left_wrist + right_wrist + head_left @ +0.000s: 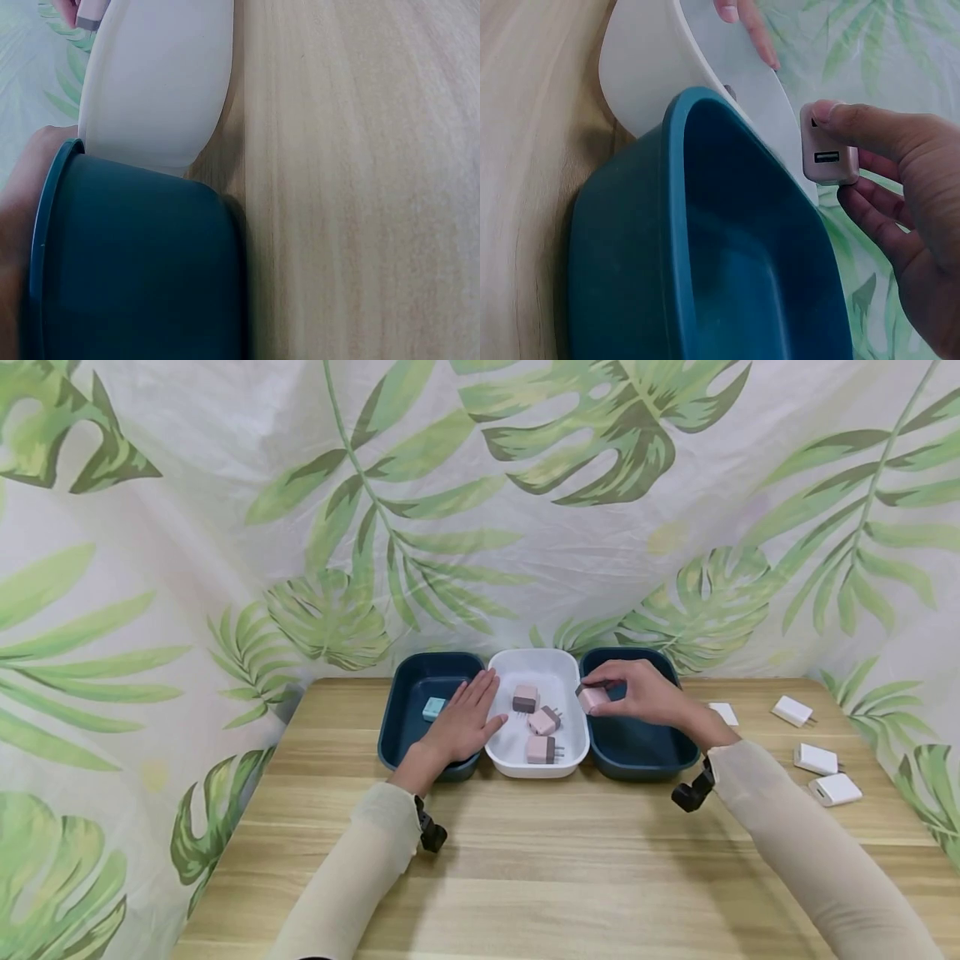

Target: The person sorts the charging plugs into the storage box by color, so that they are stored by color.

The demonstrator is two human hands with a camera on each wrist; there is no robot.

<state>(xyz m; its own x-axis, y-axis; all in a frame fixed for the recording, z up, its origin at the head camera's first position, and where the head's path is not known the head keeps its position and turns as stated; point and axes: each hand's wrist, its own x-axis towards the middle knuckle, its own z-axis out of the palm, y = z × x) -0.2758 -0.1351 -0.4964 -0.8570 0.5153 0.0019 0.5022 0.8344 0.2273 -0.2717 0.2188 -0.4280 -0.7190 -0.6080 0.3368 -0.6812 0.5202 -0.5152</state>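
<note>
My right hand [647,693] pinches a pink and grey USB charger plug [592,697] above the touching rims of the white bin [536,771] and the right dark blue bin [645,772]. Its USB port faces the right wrist camera, where the charger [829,169] is held between thumb and fingers. Fingers extended, my left hand [461,722] rests over the adjoining rims of the left dark blue bin [386,727] and the white one. Inside the white bin lie three pink and grey chargers [542,721]. A mint green charger [433,708] is in the left bin, beside my fingers.
Several white chargers [816,758] lie on the wooden table [555,868] at the right, one partly behind my right forearm. A leaf-printed cloth [420,527] hangs right behind the bins.
</note>
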